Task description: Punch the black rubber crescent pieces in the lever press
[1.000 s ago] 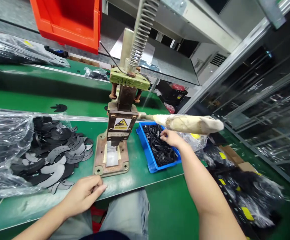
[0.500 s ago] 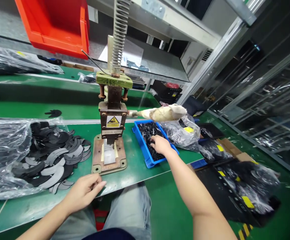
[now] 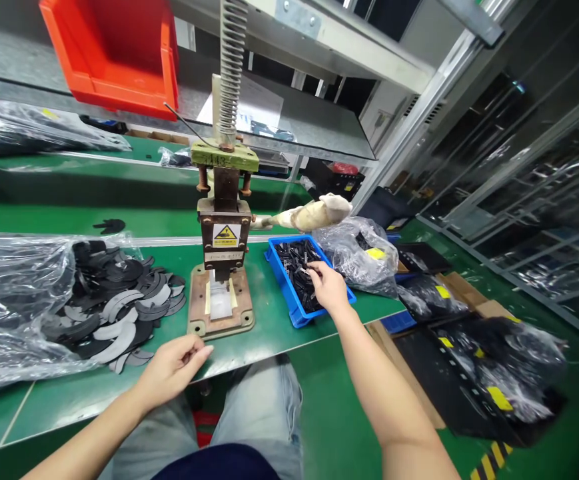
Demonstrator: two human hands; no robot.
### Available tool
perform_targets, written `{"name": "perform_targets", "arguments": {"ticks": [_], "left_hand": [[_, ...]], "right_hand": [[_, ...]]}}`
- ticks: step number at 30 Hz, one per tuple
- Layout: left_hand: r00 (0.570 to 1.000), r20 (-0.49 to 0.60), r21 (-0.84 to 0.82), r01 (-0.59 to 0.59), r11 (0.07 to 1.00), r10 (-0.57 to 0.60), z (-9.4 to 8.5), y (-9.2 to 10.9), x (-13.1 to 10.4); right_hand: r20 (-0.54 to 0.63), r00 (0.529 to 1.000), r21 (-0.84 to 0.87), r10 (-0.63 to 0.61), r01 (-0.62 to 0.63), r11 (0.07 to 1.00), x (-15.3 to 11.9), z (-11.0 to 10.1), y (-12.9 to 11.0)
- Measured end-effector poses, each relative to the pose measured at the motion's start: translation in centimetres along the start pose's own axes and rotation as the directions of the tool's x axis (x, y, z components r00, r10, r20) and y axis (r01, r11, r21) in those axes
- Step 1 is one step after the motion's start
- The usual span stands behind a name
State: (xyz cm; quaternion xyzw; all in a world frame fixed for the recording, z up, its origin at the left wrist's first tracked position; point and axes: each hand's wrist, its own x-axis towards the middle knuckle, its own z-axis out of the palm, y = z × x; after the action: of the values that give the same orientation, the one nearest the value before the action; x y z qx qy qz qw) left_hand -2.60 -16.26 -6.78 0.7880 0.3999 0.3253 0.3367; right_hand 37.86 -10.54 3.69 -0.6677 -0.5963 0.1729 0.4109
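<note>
My right hand [image 3: 327, 285] is over the blue tray [image 3: 289, 293] of small black parts [image 3: 296, 263], its fingers pinched at the parts; what they hold is too small to make out. My left hand [image 3: 176, 365] rests at the table's front edge, fingers curled together, with nothing visible in it. Between the hands stands a hand press [image 3: 226, 233] with a wrapped lever [image 3: 314, 213] pointing right. A pale block [image 3: 220, 303] sits on its base under the ram. Curved black and grey pieces [image 3: 119, 310] spill from a clear plastic bag [image 3: 14, 307] on the left.
A red bin [image 3: 114, 87] sits on the shelf above. Plastic bags [image 3: 359, 257] lie behind the blue tray. On the right are boxes and bagged black items [image 3: 514, 373]. A flat black piece [image 3: 112, 227] lies behind the bag on the left.
My right hand has lifted slightly from among the black parts, and more of its fingers show. The camera view has shifted a little. My left hand stays near the table's edge.
</note>
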Motion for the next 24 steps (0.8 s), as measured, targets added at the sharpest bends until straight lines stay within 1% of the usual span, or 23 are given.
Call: {"name": "perform_targets", "arguments": {"ticks": [1, 3, 6, 9, 12, 14, 16, 19, 24], "left_hand": [[1.0, -0.021, -0.012, 0.007, 1.0, -0.007, -0.1, 0.6, 0.0], [0.998, -0.064, -0.049, 0.001, 0.999, -0.005, -0.3, 2.1, 0.3], [0.993, -0.111, -0.116, -0.062, 0.991, 0.049, -0.5, 5.1, 1.3], [0.988, -0.104, -0.134, -0.124, 0.983, 0.111, -0.5, 7.2, 2.6], [0.98, -0.11, -0.121, -0.178, 0.977, 0.165, -0.5, 7.9, 3.3], [0.974, -0.123, -0.11, -0.203, 0.973, 0.189, -0.6, 7.9, 3.4], [0.97, -0.139, -0.1, -0.215, 0.972, 0.2, -0.8, 7.7, 3.2], [0.971, -0.142, -0.091, -0.207, 0.974, 0.193, -1.1, 7.3, 2.9], [0.976, -0.142, -0.102, -0.182, 0.978, 0.166, -1.2, 6.8, 2.6]], "right_hand": [[-0.017, 1.0, 0.11, 0.004, -0.003, 0.994, -0.9, 0.4, -0.8], [-0.017, 1.0, 0.33, 0.019, -0.012, 0.944, -3.2, 2.0, -2.6], [0.043, 0.998, 0.589, 0.05, -0.065, 0.805, -7.6, 5.6, -5.5], [0.132, 0.986, 0.741, 0.101, -0.165, 0.651, -11.4, 9.3, -7.6], [0.224, 0.963, 0.813, 0.147, -0.268, 0.516, -13.5, 12.1, -8.6], [0.271, 0.947, 0.833, 0.17, -0.32, 0.451, -14.0, 13.1, -8.8], [0.306, 0.933, 0.84, 0.187, -0.357, 0.409, -14.2, 13.7, -8.9], [0.335, 0.921, 0.841, 0.202, -0.388, 0.377, -14.1, 14.2, -8.9], [0.348, 0.912, 0.835, 0.214, -0.406, 0.371, -14.1, 14.6, -8.9]]}}
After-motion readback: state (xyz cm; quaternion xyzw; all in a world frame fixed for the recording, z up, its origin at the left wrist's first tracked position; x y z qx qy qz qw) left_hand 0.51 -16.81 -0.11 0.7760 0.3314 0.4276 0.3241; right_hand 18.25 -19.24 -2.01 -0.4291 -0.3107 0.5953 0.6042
